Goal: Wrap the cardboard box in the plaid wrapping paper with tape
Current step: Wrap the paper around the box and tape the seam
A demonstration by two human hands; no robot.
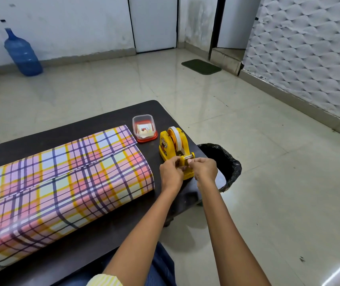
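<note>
Both grips at the tape cutter, parcel lying to their left

The left grip and right grip pinch narrowly at the near end of the yellow tape dispenser. Whether they hold a strip cannot be told. The plaid wrapping paper, hiding the cardboard box, lies just left of the left grip, its long axis running leftward.

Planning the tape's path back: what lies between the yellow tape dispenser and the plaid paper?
Only a bare strip of the dark table, seen in the head view; the tape dispenser and plaid paper stand apart.
</note>
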